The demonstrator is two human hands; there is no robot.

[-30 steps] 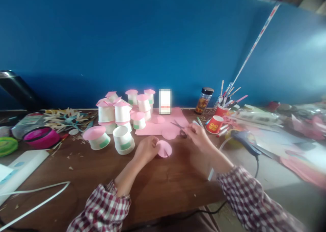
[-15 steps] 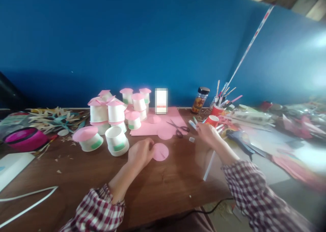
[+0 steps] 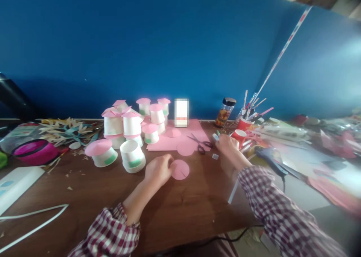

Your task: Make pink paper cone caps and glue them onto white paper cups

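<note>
My left hand (image 3: 159,169) is closed in a pinch at the left edge of a round pink paper disc (image 3: 181,170), which has a short slit in it. My right hand (image 3: 229,146) is farther off to the right, fingers bent together beside a small white and pale blue stick-like piece (image 3: 216,136); what it grips is hidden. Between the hands lie black-handled scissors (image 3: 200,144) and another pink disc (image 3: 185,149), partly on a pink sheet (image 3: 160,145). Close to my left hand stand stacked white paper cups (image 3: 132,155) with a green patch.
Several cups with pink paper roofs (image 3: 113,123) cluster at the back left. A black-lidded jar (image 3: 225,112), red cups (image 3: 240,135) with brushes and a blue-handled tool (image 3: 270,161) stand or lie right. A magenta pouch (image 3: 35,151) and white cable (image 3: 34,230) lie left.
The view has shifted slightly, so things sit a little further right. My right hand has moved slightly toward the small stick-like piece. My left hand stays at the pink disc.
</note>
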